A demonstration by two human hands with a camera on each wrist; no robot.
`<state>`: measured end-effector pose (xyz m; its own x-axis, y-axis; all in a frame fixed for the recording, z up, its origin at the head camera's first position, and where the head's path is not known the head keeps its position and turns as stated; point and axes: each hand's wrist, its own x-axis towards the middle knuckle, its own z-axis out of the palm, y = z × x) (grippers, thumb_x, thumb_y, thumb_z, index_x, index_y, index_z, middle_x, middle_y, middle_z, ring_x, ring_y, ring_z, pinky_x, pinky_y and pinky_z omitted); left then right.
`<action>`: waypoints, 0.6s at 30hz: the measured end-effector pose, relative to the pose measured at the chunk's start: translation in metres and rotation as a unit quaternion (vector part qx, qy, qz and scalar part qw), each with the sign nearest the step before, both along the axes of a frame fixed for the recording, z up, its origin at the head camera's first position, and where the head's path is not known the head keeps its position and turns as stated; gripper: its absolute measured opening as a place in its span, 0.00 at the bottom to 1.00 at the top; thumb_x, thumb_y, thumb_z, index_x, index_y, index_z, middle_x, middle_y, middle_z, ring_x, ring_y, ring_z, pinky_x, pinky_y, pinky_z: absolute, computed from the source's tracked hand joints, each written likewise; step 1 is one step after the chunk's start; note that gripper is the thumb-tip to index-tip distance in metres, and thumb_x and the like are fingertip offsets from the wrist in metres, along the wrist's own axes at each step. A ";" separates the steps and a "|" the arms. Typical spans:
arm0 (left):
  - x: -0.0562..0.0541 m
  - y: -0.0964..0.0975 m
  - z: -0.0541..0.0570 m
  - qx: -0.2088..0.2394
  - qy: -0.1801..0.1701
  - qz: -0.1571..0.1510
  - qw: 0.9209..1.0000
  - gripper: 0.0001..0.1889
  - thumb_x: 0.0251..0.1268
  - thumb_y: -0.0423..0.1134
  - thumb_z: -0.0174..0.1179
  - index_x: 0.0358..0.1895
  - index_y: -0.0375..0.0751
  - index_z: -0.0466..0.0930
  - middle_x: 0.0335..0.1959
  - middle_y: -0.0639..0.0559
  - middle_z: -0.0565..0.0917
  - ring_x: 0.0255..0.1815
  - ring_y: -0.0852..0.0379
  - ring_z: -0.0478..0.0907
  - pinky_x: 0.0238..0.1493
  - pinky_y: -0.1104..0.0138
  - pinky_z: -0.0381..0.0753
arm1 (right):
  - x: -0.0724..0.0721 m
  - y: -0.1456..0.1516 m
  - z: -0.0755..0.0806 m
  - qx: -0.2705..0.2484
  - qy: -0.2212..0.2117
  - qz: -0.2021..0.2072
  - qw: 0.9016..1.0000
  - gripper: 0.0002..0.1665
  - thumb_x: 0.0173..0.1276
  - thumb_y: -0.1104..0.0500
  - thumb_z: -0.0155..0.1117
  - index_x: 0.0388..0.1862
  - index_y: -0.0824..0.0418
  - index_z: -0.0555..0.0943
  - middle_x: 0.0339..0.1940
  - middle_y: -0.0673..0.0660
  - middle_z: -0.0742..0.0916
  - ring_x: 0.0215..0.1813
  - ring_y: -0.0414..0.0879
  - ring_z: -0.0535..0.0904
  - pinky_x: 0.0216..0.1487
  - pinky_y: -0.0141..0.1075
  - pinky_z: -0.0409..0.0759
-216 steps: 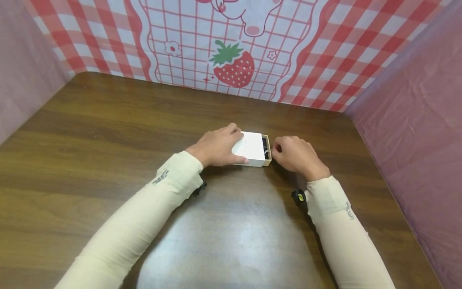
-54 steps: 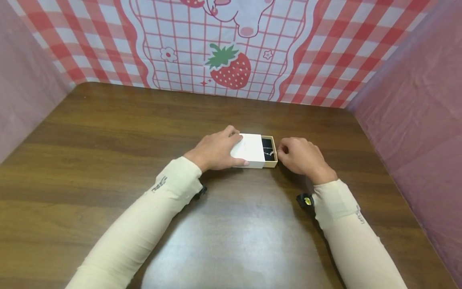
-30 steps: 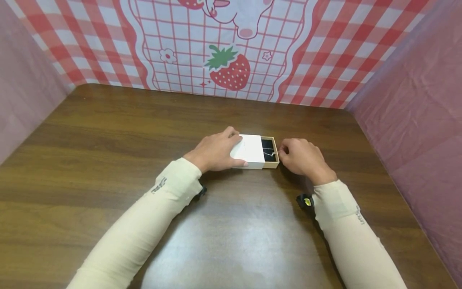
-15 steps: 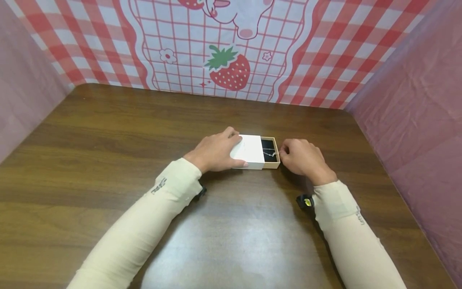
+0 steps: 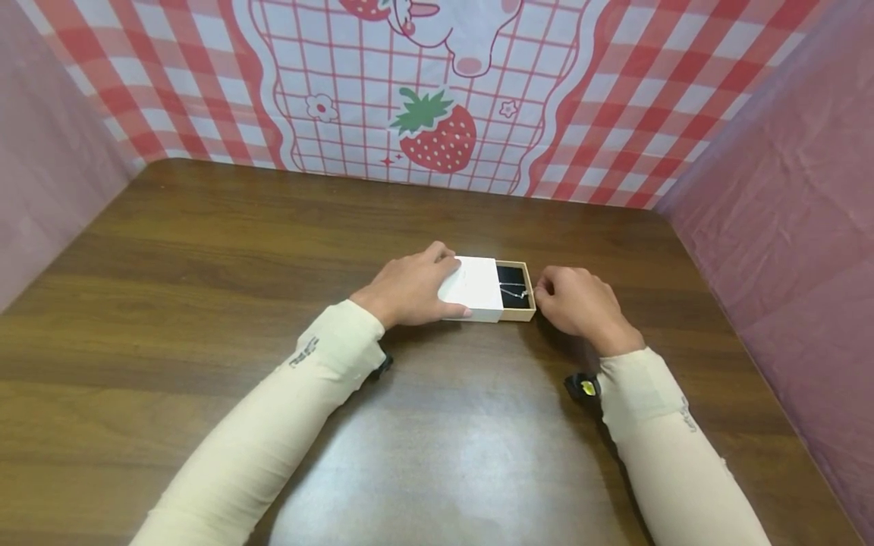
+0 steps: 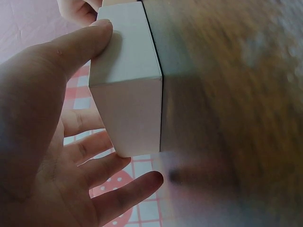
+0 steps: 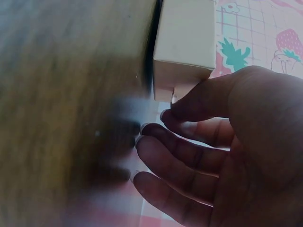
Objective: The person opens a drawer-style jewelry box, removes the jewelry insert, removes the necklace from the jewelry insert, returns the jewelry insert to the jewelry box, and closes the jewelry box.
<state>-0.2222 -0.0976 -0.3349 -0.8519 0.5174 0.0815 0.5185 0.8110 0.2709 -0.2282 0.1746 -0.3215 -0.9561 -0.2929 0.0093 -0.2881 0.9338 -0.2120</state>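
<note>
A white slide-out jewelry box lies on the table, its white outer sleeve (image 5: 476,287) under my left hand (image 5: 412,290). That hand grips the sleeve from the left end, thumb along the near side and fingers at the far side. Out of the right end projects a tan-edged drawer (image 5: 517,315) with a black lining, where a thin silver chain with a small charm (image 5: 523,295) lies. My right hand (image 5: 580,302) is at the drawer's right end. In the right wrist view its thumb and index finger pinch a small pull tab (image 7: 173,94) on the drawer's end face.
The brown wood-grain table (image 5: 205,250) spreads around the box. A red-and-white checked cloth with a strawberry print (image 5: 440,140) hangs behind it, and pink cloth walls (image 5: 771,197) rise at the sides.
My right hand has moved right, drawing the drawer further out of the sleeve and baring more of the black lining and chain. The left hand keeps its grip on the sleeve.
</note>
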 end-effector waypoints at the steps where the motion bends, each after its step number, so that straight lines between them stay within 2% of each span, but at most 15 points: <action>1: 0.000 0.000 0.000 0.000 -0.001 0.000 1.000 0.42 0.59 0.69 0.62 0.71 0.46 0.70 0.67 0.49 0.69 0.56 0.50 0.77 0.52 0.55 0.79 | 0.001 0.001 0.000 -0.001 0.000 -0.002 1.000 0.13 0.71 0.56 0.53 0.42 0.59 0.84 0.38 0.57 0.86 0.40 0.54 0.80 0.42 0.55 0.76; 18: 0.000 0.000 -0.001 0.000 0.000 0.002 1.000 0.42 0.59 0.69 0.62 0.71 0.46 0.70 0.67 0.49 0.69 0.56 0.50 0.77 0.54 0.55 0.78 | 0.003 0.006 0.000 -0.009 -0.010 -0.011 1.000 0.12 0.72 0.56 0.54 0.43 0.60 0.83 0.37 0.57 0.85 0.38 0.54 0.79 0.41 0.54 0.76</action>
